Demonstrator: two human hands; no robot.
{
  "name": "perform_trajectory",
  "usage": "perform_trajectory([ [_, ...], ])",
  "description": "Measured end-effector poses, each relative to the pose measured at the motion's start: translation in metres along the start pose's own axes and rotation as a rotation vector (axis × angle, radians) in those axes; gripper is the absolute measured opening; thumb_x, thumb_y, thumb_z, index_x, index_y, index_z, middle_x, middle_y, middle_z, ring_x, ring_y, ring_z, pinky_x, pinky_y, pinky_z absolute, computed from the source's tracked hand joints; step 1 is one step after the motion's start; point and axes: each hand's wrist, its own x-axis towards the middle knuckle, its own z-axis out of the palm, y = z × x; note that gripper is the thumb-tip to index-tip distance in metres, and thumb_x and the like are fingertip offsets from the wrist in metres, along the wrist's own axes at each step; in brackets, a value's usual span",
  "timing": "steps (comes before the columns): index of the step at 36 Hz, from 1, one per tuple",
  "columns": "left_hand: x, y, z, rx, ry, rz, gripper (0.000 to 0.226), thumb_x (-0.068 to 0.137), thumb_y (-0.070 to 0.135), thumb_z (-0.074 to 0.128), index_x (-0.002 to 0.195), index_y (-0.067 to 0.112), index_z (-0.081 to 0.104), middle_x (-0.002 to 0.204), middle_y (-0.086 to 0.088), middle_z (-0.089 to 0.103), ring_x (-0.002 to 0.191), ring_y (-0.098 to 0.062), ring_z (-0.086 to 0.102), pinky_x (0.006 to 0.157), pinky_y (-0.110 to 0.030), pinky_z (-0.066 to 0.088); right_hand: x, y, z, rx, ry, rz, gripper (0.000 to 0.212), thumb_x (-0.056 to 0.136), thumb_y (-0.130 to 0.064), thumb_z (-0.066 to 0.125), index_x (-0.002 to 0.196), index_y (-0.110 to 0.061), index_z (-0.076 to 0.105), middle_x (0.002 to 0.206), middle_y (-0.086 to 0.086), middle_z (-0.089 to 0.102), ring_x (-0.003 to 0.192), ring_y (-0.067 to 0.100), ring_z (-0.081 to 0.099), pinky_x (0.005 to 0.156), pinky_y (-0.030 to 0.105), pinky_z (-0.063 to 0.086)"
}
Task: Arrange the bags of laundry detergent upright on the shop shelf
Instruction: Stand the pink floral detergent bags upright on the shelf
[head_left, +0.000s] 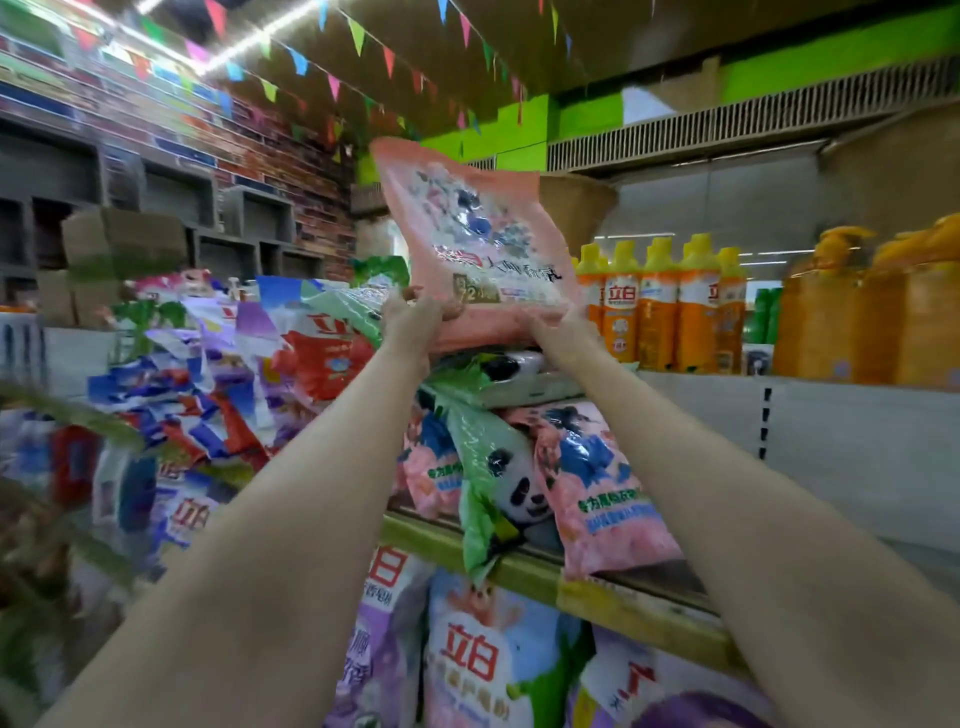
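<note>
Two hands hold one pink bag (483, 244) up high in the middle of the frame. The left hand (415, 317) grips the bag's bottom left corner, with fingers curled over the front edge. The right hand (558, 325) grips the bottom right corner; its fingers are tucked behind or under the bag, so I cannot tell how they lie. The bag stands tall and leans a bit left. Just below it lies a green panda bag (498, 376), flat on top of more bags on the shelf (623, 605). Orange bottles (660, 306) stand at the right.

"立白" on orange bottles (660, 306), bags (483, 660)
</note>
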Motion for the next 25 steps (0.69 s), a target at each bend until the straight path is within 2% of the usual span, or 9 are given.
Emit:
perform_trajectory([
  [3, -0.016, -0.005, 0.0, -0.061, -0.028, 0.031, 0.055, 0.07, 0.002, 0.07, 0.122, 0.0, 0.053, 0.111, -0.013, 0.062, 0.085, -0.02, 0.062, 0.072, -0.03, 0.055, -0.009, 0.005, -0.018, 0.056, 0.002, 0.031, 0.059, 0.097, -0.045, 0.044, 0.14, -0.005, 0.042, 0.144, 0.016, 0.043, 0.128, 0.029, 0.046, 0.102, 0.03, 0.037],
  [7, -0.034, -0.003, 0.002, -0.173, -0.069, 0.05, 0.039, 0.077, -0.006, 0.064, 0.113, 0.006, 0.054, 0.105, -0.013, 0.063, 0.086, -0.024, 0.063, 0.085, -0.038, 0.054, -0.018, 0.024, -0.051, 0.243, 0.079, 0.137, 0.086, 0.086, -0.051, 0.06, 0.145, 0.0, 0.025, 0.145, 0.015, 0.042, 0.131, 0.03, 0.043, 0.107, 0.036, 0.036],
  [10, -0.052, 0.0, 0.005, -0.126, -0.148, 0.069, 0.04, 0.08, -0.005, 0.062, 0.116, 0.007, 0.051, 0.096, -0.006, 0.064, 0.079, -0.02, 0.064, 0.071, -0.031, 0.056, -0.031, 0.038, -0.071, 0.43, 0.037, 0.208, 0.092, 0.069, -0.056, 0.074, 0.137, -0.007, 0.035, 0.135, 0.002, 0.051, 0.119, 0.022, 0.051, 0.102, 0.041, 0.043],
  [13, -0.075, 0.008, 0.013, -0.004, -0.235, 0.075, 0.046, 0.082, -0.003, 0.062, 0.124, 0.011, 0.05, 0.094, -0.002, 0.065, 0.072, -0.015, 0.064, 0.055, -0.022, 0.053, -0.051, 0.052, -0.095, 0.569, -0.075, 0.26, 0.048, 0.076, -0.038, 0.076, 0.108, -0.009, 0.056, 0.106, 0.006, 0.068, 0.077, 0.015, 0.067, 0.071, 0.034, 0.059],
  [15, -0.092, 0.014, 0.021, 0.104, -0.289, 0.08, 0.047, 0.085, 0.0, 0.061, 0.126, 0.017, 0.047, 0.097, 0.0, 0.065, 0.075, -0.014, 0.064, 0.058, -0.02, 0.054, -0.068, 0.062, -0.111, 0.614, -0.132, 0.299, 0.028, 0.081, -0.026, 0.072, 0.093, -0.008, 0.055, 0.083, 0.005, 0.066, 0.048, 0.01, 0.065, 0.043, 0.021, 0.053],
  [16, -0.1, 0.016, 0.026, 0.179, -0.31, 0.093, 0.048, 0.086, 0.002, 0.061, 0.129, 0.016, 0.046, 0.102, -0.001, 0.065, 0.078, -0.013, 0.063, 0.063, -0.021, 0.054, -0.076, 0.069, -0.118, 0.663, -0.148, 0.306, 0.023, 0.082, -0.022, 0.071, 0.09, -0.008, 0.054, 0.078, 0.004, 0.064, 0.043, 0.009, 0.063, 0.038, 0.019, 0.049],
  [20, -0.138, 0.022, 0.048, 0.482, -0.372, 0.115, 0.048, 0.088, 0.013, 0.062, 0.132, 0.006, 0.045, 0.108, -0.002, 0.063, 0.084, -0.011, 0.061, 0.07, -0.019, 0.05, -0.102, 0.09, -0.145, 0.679, -0.16, 0.29, 0.021, 0.081, -0.02, 0.072, 0.089, -0.015, 0.054, 0.092, 0.005, 0.067, 0.069, 0.016, 0.065, 0.056, 0.03, 0.052],
  [23, -0.162, 0.018, 0.064, 0.551, -0.375, 0.097, 0.049, 0.086, 0.017, 0.064, 0.13, 0.006, 0.045, 0.117, -0.004, 0.062, 0.094, -0.015, 0.062, 0.081, -0.026, 0.052, -0.118, 0.104, -0.167, 0.747, -0.151, 0.253, 0.023, 0.079, -0.012, 0.073, 0.091, -0.016, 0.053, 0.108, 0.01, 0.067, 0.09, 0.026, 0.068, 0.075, 0.04, 0.057],
  [25, -0.179, 0.018, 0.075, 0.568, -0.377, 0.093, 0.046, 0.089, 0.015, 0.061, 0.13, 0.004, 0.043, 0.11, -0.001, 0.061, 0.09, -0.012, 0.06, 0.076, -0.02, 0.052, -0.129, 0.108, -0.182, 0.746, -0.137, 0.21, 0.026, 0.076, -0.009, 0.074, 0.091, -0.016, 0.054, 0.11, 0.011, 0.068, 0.098, 0.03, 0.066, 0.086, 0.049, 0.054],
])
